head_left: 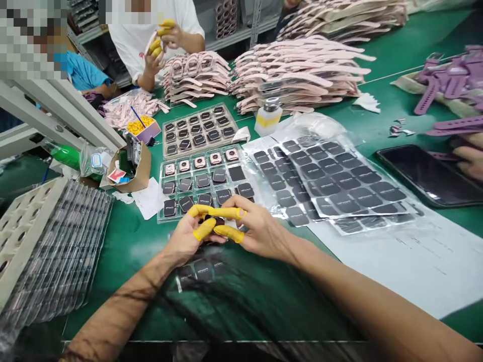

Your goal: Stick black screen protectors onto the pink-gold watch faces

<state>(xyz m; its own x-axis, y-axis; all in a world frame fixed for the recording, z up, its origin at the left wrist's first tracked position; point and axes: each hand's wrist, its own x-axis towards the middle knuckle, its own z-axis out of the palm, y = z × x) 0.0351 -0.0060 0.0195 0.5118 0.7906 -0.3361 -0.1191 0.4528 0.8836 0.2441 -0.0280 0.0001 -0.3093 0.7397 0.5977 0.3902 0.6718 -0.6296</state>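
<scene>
Both hands meet over the near side of the table, with yellow finger cots on thumbs and forefingers. Between their fingertips is a small dark watch case (218, 220), mostly covered by the fingers. My left hand (187, 232) pinches it from the left, and my right hand (253, 224) grips it from the right. Just beyond them lies a clear plastic tray (161, 213) with a row of pink-framed watch cases (199, 162) and rows of cases topped by black square films. Below the hands, a sheet of black square stickers (203, 270) rests on the green table.
Sticker sheets (339, 176) lie at right on white paper (400, 256), near a black phone (430, 171). Stacked trays (81, 246) stand left. Behind are another filled tray (166, 151), a bottle (268, 116), pink strap piles (298, 75) and a co-worker (124, 40).
</scene>
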